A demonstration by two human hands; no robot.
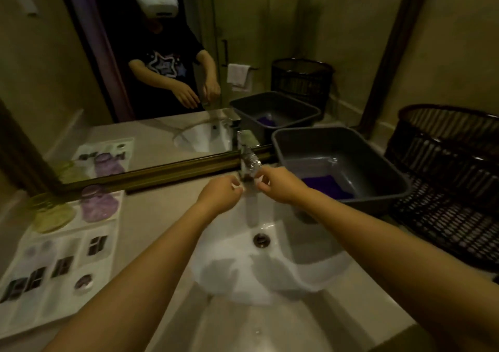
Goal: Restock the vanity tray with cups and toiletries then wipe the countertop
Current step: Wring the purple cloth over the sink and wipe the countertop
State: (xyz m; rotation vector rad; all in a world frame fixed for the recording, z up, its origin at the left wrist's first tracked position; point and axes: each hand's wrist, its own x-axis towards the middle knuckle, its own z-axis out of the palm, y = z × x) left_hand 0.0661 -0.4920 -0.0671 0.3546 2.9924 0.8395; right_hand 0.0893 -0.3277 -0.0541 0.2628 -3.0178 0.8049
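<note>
Dim bathroom shot, so bear with me. Biggest thing is the beige stone counter with the white ceramic sink sunk into the middle of it, and a big framed wall mirror running along the far side. On the right there's a dark woven wicker basket, and just left of it, right of the sink, a grey plastic tub with a purple cloth lying in the bottom. Over on the left of the counter sits the white vanity tray, a flat divided thing; the far end has a yellow-green cup and a pale purple cup side by side, and the nearer compartments hold small dark toiletry packets, too blurry to read. At the far edge of the sink is the chrome faucet. Both arms reach out to it: the left hand is curled just below and left of the spout, the right hand just to its right, fingers bent in. Can't tell whether either is gripping anything, it's too blurry there.
</note>
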